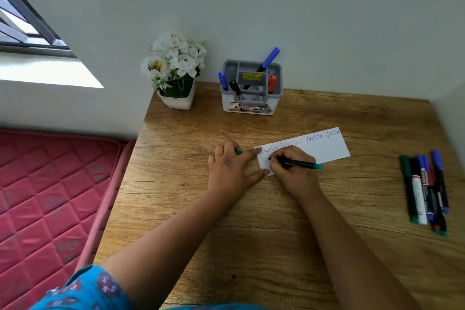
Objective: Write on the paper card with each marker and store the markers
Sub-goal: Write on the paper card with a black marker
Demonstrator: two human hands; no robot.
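Note:
A white paper card (324, 148) lies on the wooden desk (251, 221), with a row of handwritten words along its top. My right hand (294, 171) grips a black marker with a green end (299, 163), its tip touching the card's lower left, where a second row of writing begins. My left hand (234, 168) presses the card's left edge with thumb and forefinger and holds a green cap (238, 152) between its fingers. A grey organizer (251, 88) at the back holds two blue markers, a black one and a red one.
Several capped markers (427, 189) lie side by side at the desk's right edge. A white pot of white flowers (176, 70) stands left of the organizer against the wall. A red mattress (50, 196) lies beside the desk on the left.

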